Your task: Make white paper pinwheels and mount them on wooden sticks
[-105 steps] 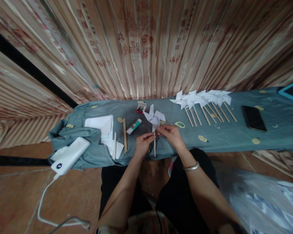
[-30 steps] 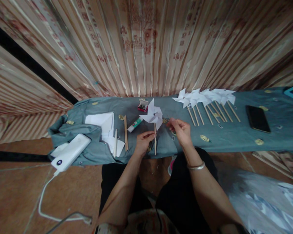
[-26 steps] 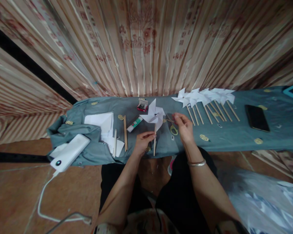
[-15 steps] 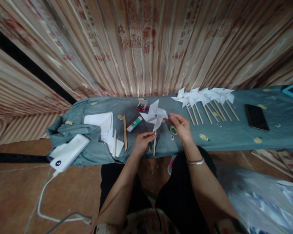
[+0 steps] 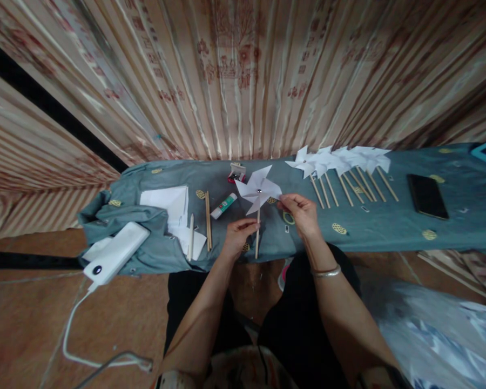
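A white paper pinwheel (image 5: 252, 189) with a shiny pin at its centre stands over the cloth on a thin wooden stick. My left hand (image 5: 238, 236) pinches that stick below the blades. At the tip of the right blade, the fingers of my right hand (image 5: 302, 212) are closed together at the paper's edge. Just under that blade lies a small yellow-green tape roll (image 5: 288, 218), partly behind my right fingers. Left of the pinwheel are a glue stick (image 5: 224, 206) and an open red-and-white box (image 5: 237, 174) of small pins.
Several finished pinwheels (image 5: 340, 161) lie overlapping at the back right, near a black phone (image 5: 427, 196). Wooden sticks (image 5: 208, 221), a white pencil-like stick (image 5: 191, 237) and paper sheets (image 5: 166, 201) lie left. A cabled white power bank (image 5: 117, 253) rests at the left edge. A curtain (image 5: 243, 97) hangs behind.
The pinwheel's blades have turned a little clockwise on the stick. My right fingers have shifted slightly downward at the blade tip. The left hand keeps its hold on the stick.
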`<state>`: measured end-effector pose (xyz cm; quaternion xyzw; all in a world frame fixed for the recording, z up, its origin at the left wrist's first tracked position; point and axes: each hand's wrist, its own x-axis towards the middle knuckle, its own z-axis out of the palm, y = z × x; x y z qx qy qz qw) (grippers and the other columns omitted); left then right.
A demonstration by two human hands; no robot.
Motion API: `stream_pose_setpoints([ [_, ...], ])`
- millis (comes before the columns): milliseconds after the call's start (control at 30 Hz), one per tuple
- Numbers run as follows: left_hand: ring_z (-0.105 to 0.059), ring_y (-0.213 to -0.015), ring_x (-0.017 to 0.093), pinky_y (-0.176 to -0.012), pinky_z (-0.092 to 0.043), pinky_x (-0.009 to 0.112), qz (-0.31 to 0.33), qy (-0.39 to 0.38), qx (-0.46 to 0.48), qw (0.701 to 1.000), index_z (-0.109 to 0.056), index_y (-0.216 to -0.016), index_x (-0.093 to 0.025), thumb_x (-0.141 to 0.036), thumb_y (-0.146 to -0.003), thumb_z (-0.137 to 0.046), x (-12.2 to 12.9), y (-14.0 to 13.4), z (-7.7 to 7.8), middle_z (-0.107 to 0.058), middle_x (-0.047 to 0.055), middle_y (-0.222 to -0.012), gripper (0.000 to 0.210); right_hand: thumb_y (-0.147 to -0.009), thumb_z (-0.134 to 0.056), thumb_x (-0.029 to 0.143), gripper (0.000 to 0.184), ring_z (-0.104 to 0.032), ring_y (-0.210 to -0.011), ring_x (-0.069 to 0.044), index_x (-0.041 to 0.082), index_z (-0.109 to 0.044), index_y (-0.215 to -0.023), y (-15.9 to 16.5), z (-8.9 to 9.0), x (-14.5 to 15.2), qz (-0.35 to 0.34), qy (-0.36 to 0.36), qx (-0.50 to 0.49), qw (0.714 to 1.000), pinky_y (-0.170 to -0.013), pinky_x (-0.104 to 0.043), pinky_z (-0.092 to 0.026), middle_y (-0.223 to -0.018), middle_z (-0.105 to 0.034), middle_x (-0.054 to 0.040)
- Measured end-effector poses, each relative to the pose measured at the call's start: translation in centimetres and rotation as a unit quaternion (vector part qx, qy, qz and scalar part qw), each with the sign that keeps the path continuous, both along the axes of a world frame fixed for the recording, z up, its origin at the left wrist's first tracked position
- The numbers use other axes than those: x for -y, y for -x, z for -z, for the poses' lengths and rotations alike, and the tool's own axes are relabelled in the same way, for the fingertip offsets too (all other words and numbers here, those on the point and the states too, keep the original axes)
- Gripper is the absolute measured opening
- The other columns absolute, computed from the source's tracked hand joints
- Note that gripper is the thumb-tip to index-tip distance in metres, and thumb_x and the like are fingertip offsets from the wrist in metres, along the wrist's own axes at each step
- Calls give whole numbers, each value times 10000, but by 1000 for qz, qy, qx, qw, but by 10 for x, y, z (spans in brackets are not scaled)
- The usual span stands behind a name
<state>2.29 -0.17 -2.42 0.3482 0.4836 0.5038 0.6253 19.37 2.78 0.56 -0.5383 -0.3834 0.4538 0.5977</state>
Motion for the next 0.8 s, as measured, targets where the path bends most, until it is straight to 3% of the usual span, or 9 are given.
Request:
stream_pose_setpoints([
  [800,-608,-633,123,-695,-481,263,-51,11,-5,999,-764,-675,-185,-307,-439,-879,-2,-2,0,-724,19,-667,289,-574,-804,564,392,-537,-514,-118,200,-661,-582,18,4,6,-81,7,4,997,-537,-262,-423,-554,-644,7],
])
